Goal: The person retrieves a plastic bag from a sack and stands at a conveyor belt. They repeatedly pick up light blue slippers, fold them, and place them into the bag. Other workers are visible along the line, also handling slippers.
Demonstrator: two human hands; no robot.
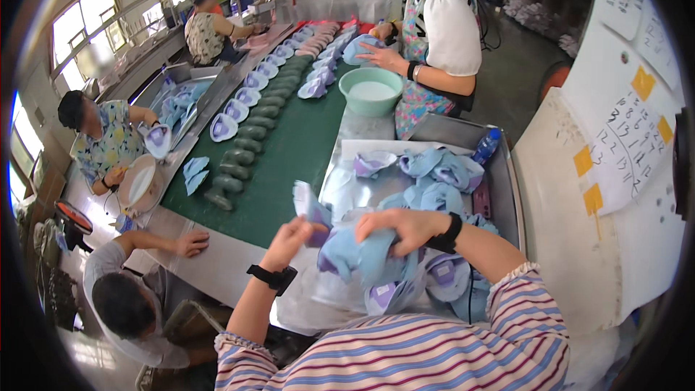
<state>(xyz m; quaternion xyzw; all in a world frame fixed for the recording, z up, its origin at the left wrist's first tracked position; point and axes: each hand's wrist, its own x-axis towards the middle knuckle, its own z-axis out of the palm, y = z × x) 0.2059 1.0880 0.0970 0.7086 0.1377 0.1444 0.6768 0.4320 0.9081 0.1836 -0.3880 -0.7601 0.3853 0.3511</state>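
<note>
In the lower middle of the frame, the left hand (289,239) pinched the upper edge of a light-blue shoe upper (346,252), while the right hand (397,226) lay closed over its top from the right. The piece sat between both hands, its long axis running roughly left to right, its purple lining facing down. Beneath it a metal tray (507,174) on the worktop (217,264) held a heap of similar blue pieces (441,168). At the right edge hung a white paper sheet (628,146) with yellow square stickers (583,161)
</note>
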